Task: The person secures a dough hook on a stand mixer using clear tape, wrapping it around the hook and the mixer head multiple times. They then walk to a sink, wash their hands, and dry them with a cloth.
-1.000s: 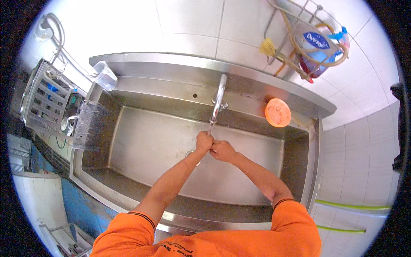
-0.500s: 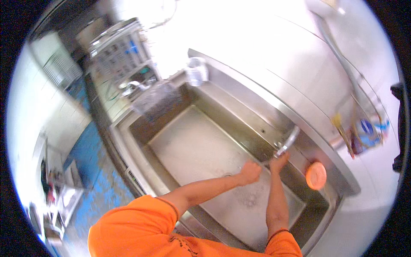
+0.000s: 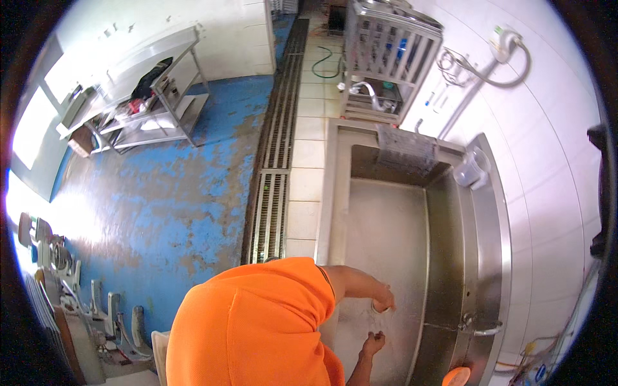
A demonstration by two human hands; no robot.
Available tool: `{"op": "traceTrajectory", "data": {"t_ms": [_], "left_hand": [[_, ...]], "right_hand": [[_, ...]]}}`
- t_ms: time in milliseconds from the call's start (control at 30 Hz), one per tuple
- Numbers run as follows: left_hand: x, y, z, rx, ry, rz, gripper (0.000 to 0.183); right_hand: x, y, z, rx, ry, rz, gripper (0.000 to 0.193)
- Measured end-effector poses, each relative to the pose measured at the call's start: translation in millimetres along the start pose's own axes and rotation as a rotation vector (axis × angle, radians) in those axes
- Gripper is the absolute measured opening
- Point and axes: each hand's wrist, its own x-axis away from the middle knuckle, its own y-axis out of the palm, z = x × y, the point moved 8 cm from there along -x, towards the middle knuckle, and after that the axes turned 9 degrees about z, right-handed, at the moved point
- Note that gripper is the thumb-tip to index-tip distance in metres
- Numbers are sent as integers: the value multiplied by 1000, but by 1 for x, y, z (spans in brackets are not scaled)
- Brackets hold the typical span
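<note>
Both my hands are inside a large steel sink [image 3: 388,238], low over its basin floor. My left hand [image 3: 384,300] reaches across beside the round drain [image 3: 378,307], fingers bent downward and apart, holding nothing I can see. Whether it touches the drain I cannot tell. Closer to me, my right hand [image 3: 373,344] hovers with loosely curled fingers, gaps between them and nothing visible in them. A chrome tap [image 3: 483,329] projects from the sink's right-hand ledge, away from both hands.
An orange round object [image 3: 456,377] and a clear plastic jug [image 3: 472,169] stand on the sink ledge. Clear sheeting [image 3: 407,149] hangs over the far rim. Beyond stands a metal rack [image 3: 393,58]. A floor grate [image 3: 273,199] runs left of the sink; a steel table [image 3: 145,96] stands farther left.
My right hand has left the tap, and my left has moved from beside it. Both are now over the basin near the drain, fingers looser. The view has swung left.
</note>
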Motion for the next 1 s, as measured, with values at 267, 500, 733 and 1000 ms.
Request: {"op": "traceTrajectory", "data": {"t_ms": [267,500,733,1000], "left_hand": [[82,-127,66,-282,247,351,31],[255,-293,-9,-760,218,551,30],[499,-434,-153,-1355,-80,622,28],[840,-504,-218,-1093,-403,1075,31]], "right_hand": [[74,96,-337,-1363,38,-887,72],[104,268,-511,-1008,71,-1017,40],[253,496,-634,-446,59,-1346,31],[554,647,-821,-67,-301,-1910,36]]}}
